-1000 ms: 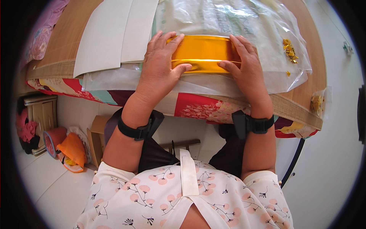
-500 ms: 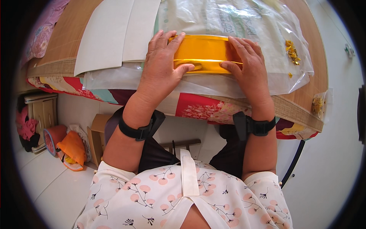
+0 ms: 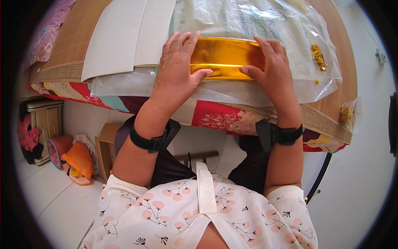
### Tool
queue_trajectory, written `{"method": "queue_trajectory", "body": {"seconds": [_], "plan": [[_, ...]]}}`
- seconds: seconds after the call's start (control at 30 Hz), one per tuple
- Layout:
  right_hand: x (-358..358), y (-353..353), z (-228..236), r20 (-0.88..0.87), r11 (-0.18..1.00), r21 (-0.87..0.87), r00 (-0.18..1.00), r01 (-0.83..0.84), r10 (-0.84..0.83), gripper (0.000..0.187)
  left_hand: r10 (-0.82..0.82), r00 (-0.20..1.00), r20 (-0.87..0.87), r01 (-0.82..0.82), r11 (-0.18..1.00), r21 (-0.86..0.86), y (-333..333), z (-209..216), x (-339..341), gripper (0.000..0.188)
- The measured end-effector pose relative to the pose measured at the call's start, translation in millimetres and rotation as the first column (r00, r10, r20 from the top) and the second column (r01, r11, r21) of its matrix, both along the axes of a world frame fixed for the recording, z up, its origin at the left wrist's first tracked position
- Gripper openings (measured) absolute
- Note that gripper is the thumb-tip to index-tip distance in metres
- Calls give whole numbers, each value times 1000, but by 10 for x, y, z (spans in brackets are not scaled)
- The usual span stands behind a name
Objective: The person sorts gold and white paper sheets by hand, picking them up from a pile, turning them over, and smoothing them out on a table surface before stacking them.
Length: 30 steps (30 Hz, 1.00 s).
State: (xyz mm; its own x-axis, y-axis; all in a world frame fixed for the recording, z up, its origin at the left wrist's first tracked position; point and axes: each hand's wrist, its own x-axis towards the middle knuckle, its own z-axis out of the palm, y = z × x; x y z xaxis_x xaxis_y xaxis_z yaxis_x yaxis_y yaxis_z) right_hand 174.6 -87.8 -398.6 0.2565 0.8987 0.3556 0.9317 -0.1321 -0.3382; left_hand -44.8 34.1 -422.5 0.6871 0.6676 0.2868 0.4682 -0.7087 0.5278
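Note:
A shiny gold foil sheet [image 3: 228, 52] lies across the plastic, with a bright crease or fold line running along its near part. My left hand [image 3: 176, 70] grips its left end, thumb on the near strip and fingers up at the far edge. At the right end my right hand [image 3: 275, 72] does the same, its thumb pressing near the fold and fingertips at the far corner. Beneath the foil spreads a clear plastic sheet [image 3: 298, 79] with printing on it. The underside of the foil is hidden.
White card sheets [image 3: 114, 37] lie left of my hands. Gold foil scraps [image 3: 318, 58] sit to the right on the plastic. A small clear bag or cup of gold bits [image 3: 347, 114] hangs at the table's right edge. An orange bag [image 3: 78, 159] is on the floor at left.
My right hand has shifted slightly right along the foil, and its fingertips have lifted and bunched at the far corner. My left fingertips have moved a little; the foil stays nearly in place.

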Motion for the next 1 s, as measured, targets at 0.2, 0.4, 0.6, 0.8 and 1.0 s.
{"method": "queue_trajectory", "body": {"seconds": [0.2, 0.4, 0.6, 0.8, 1.0], "plan": [[8, -1, 16, 37, 999, -41, 999, -2, 3, 54, 9, 999, 51, -9, 1000, 0, -6, -21, -5, 93], [-24, -3, -10, 82, 996, 83, 996, -38, 32, 38, 31, 998, 60, -32, 999, 7, -9, -19, 11, 95], [-104, -37, -3, 81, 998, 55, 996, 43, -47, 36, 54, 993, 107, -55, 998, 9, -8, 8, 10, 85], [-49, -30, -53, 124, 997, 65, 991, 49, -57, 39, 22, 994, 105, -26, 999, 35, -3, 1, 19, 77], [-37, -15, -34, 18, 999, 16, 999, 37, -37, 42, 27, 997, 78, -30, 999, 32, -7, -20, 0, 79]]}}
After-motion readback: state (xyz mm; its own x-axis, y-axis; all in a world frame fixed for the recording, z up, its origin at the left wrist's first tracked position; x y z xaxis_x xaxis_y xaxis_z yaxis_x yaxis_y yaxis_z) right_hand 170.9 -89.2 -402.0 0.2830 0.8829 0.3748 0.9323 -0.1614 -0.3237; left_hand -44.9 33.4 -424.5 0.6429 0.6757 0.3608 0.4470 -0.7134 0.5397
